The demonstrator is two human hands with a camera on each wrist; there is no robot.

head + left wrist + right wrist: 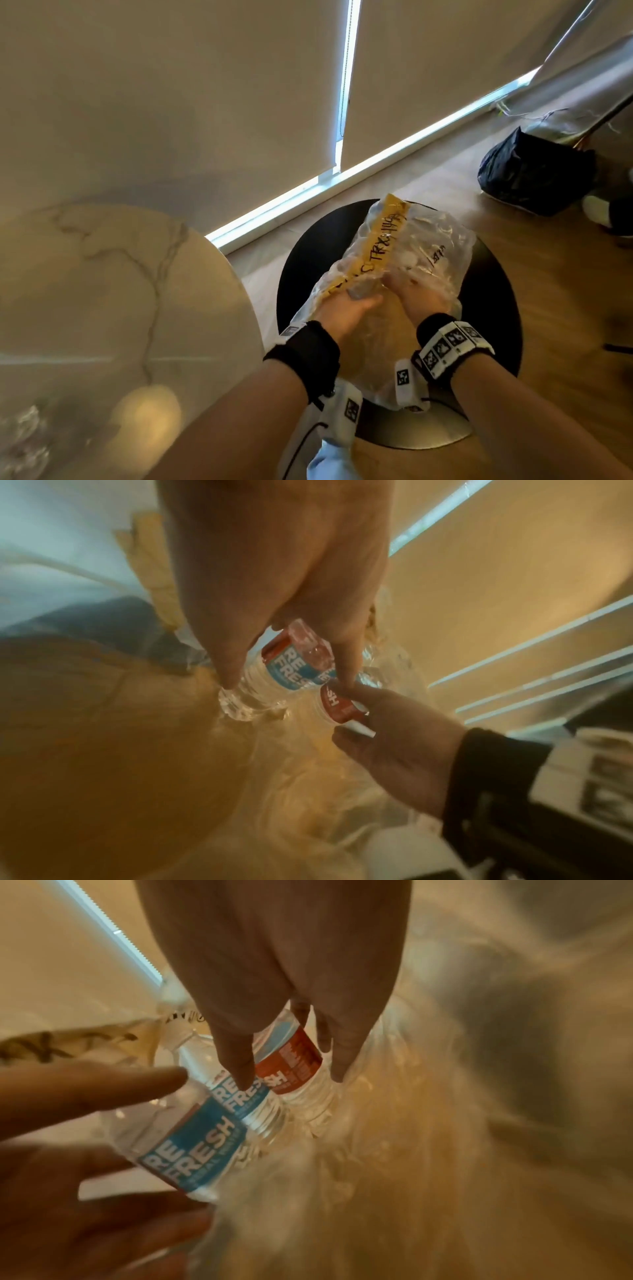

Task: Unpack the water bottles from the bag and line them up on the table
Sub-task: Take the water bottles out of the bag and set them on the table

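Observation:
A clear plastic bag (pixel 431 236) with a yellow tape strip lies on a round black stool (pixel 489 301). Both of my hands reach into its open near end. My left hand (pixel 349 305) grips a water bottle (pixel 274 674) with a blue and red label, thumb on one side and fingers on the other. The same bottle (pixel 195 1150) shows at the lower left of the right wrist view. My right hand (pixel 411 291) grips a second bottle (pixel 294 1066) of the same kind right beside it. The two bottles lie close together inside the bag.
A round marble table (pixel 102 291) stands to the left of the stool, its edge close to my left forearm. A black bag (pixel 534 174) sits on the wooden floor at the far right. Window blinds hang behind the stool.

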